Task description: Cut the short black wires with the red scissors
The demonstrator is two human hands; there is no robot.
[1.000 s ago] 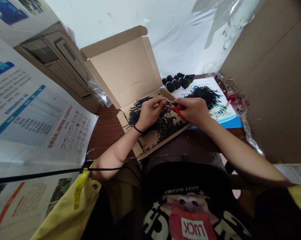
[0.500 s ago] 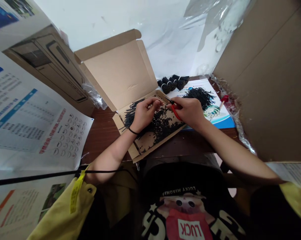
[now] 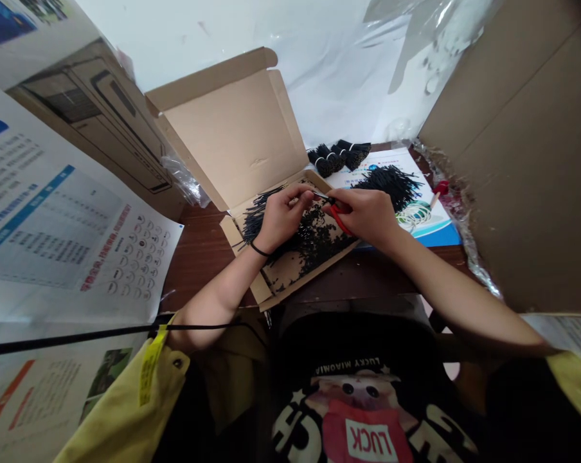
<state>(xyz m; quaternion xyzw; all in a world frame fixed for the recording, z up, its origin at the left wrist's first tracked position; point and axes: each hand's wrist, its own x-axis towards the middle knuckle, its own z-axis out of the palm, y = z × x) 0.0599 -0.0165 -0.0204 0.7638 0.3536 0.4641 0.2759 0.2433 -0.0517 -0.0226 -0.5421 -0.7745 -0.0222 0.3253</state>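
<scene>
My right hand (image 3: pixel 370 215) is closed round a small pair of scissors (image 3: pixel 339 218) with red handles, the blades pointing left. Their tips reach the fingertips of my left hand (image 3: pixel 283 218), which is pinched; whatever lies between those fingers is too small to make out. Both hands are over an open cardboard box (image 3: pixel 283 273). Thin black strips (image 3: pixel 254 222) lie in a bunch at the box's left side, partly behind my left hand. Short black cut bits (image 3: pixel 319 247) are scattered over the box's bottom.
Several tied black bundles (image 3: pixel 339 157) lie behind the box. To the right, a loose pile of black strips (image 3: pixel 391 184) and a coil of pale cord (image 3: pixel 414 215) rest on a blue-white printed sheet (image 3: pixel 442 236). A tall cardboard panel (image 3: pixel 526 154) stands at the right.
The scissors' blades have swung down and left, and their tips now meet my left fingertips. My left hand keeps its pinch. The whole view has shifted slightly.
</scene>
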